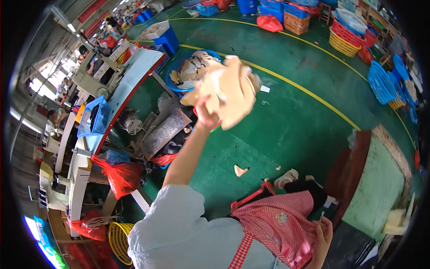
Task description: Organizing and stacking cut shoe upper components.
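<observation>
My left hand is stretched out ahead, its fingers closed on a bunch of tan cut pieces. The pieces look thin and layered, with jagged, motion-blurred edges; their material is hard to tell. Just behind them, a round blue basket on the floor holds tan and white scraps, partly covered by the bunch. Low on the right, beside the pink checked apron over my lap, is my right hand. Its fingers are slightly bent and apart, with nothing clearly held.
A sewing-machine table with a blue basket runs along the left, a red bag hanging from it. A green-topped bench stands right. Tan scraps lie on the green floor. Stacked baskets stand far right.
</observation>
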Motion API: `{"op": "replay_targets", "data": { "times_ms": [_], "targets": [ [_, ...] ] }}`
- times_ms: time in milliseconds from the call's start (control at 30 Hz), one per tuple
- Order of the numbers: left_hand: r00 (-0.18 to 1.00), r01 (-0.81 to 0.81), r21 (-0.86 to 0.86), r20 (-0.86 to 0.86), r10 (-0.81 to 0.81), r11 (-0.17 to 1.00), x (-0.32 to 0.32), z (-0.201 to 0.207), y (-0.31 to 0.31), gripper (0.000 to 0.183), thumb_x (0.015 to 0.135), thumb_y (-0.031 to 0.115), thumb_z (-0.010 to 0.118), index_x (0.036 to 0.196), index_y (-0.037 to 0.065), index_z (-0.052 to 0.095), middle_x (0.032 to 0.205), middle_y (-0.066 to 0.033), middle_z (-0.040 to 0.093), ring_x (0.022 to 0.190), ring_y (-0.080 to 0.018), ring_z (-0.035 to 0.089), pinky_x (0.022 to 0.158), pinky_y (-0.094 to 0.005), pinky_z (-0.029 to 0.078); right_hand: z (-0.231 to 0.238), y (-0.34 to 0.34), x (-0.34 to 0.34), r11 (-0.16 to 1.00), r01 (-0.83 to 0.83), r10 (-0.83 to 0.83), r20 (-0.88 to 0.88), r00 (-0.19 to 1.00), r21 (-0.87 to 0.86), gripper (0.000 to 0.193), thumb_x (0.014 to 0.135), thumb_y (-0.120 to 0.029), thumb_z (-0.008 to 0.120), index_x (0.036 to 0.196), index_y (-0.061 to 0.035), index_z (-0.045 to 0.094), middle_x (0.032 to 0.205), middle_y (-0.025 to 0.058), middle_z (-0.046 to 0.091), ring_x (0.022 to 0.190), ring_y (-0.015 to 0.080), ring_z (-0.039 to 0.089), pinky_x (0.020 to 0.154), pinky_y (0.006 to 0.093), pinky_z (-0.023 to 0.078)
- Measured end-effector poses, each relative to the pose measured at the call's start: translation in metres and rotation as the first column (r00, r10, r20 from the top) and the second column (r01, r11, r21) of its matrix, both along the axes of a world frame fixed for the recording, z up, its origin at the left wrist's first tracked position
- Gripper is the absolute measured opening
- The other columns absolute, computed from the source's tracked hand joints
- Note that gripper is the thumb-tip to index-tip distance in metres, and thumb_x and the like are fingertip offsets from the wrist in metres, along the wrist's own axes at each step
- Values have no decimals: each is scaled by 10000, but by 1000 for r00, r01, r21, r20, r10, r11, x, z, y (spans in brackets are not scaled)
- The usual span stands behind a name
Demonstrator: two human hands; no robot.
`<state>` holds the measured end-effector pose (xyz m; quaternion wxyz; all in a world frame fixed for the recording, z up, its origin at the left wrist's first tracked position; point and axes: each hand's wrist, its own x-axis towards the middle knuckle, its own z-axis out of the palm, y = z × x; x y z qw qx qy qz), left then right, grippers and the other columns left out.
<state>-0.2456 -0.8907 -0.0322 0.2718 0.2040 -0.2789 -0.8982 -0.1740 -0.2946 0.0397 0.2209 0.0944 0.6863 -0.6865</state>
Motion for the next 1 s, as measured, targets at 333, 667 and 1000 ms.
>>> {"op": "replay_targets", "data": {
  "times_ms": [333,667,1000],
  "targets": [
    [969,132,84,197,-146,988,60,-156,-257,540,945,425,599,1377,121,488,1349,-144,562,1179,-386,576,998,-574,469,-13,-41,-9,955,-295,283,202,938,33,325,960,-98,663,1269,-47,578,1158,25,622,1056,144,588,921,281,488],
    [552,764,128,378,-743,633,-112,-140,32,467,1020,282,514,1454,125,447,1391,-123,556,1230,-289,587,1049,-441,485,18,-19,26,995,-15,2,128,992,101,228,962,-105,633,1171,-13,629,1102,41,677,1048,133,622,915,277,492],
    [-62,936,-327,209,-976,-129,-179,58,375,337,996,208,530,1288,42,562,1172,-130,676,1115,-263,658,970,-406,528,35,54,133,851,524,-519,-114,847,17,233,997,-74,582,1221,-11,595,1106,71,680,963,128,652,842,276,535]
  ]
}}
